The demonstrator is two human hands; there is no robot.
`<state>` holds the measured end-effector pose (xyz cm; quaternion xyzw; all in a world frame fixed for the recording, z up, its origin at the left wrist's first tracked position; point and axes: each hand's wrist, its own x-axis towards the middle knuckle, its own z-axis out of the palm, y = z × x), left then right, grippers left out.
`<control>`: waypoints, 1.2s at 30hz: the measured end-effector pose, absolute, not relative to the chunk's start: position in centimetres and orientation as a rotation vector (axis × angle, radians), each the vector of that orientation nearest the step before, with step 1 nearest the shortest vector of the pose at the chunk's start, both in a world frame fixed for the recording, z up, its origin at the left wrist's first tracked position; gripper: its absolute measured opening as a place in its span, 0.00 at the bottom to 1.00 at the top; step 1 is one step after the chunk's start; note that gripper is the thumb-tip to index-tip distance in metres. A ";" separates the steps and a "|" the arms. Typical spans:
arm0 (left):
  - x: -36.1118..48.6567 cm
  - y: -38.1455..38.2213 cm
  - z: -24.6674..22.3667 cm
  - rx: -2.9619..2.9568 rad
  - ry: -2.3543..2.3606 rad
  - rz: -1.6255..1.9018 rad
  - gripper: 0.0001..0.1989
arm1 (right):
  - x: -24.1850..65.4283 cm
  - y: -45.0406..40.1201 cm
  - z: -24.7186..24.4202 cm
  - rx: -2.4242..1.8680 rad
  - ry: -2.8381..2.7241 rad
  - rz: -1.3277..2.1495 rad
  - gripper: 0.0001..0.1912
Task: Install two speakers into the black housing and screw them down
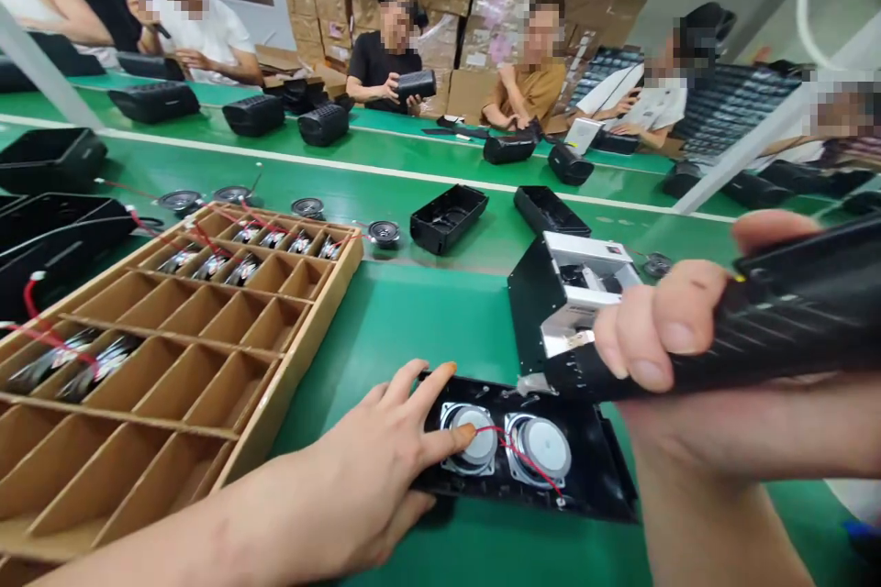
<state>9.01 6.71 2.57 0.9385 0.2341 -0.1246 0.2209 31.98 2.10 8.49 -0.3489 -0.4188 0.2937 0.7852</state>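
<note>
A black speaker housing (592, 459) lies open side up on the green surface, with two round speaker drivers (543, 448) and a red wire inside. My left hand (385, 449) holds its left end. One fingertip presses on the left driver, other fingers reach the far edge, and the thumb is low at the near side. My right hand (678, 339) is wrapped round a black power screwdriver (791, 312), held nearly level. Its tip points left at the far edge of the housing; I cannot tell whether it touches a screw.
A divided cardboard box (265, 385) with several drivers stands at left. Behind the housing is a black and silver machine (529, 303). Empty black housings (451, 215) and loose drivers (384, 234) lie on the conveyor belt (372, 174). Several people sit across it.
</note>
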 end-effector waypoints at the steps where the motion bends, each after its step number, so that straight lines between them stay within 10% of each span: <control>1: 9.1 6.8 2.6 2.591 0.638 -0.363 0.37 | 31.0 2.8 7.9 -0.708 -0.947 0.663 0.27; 36: 8.4 7.0 1.4 2.675 0.546 -0.164 0.37 | 26.1 6.2 2.0 -0.751 -0.998 0.900 0.36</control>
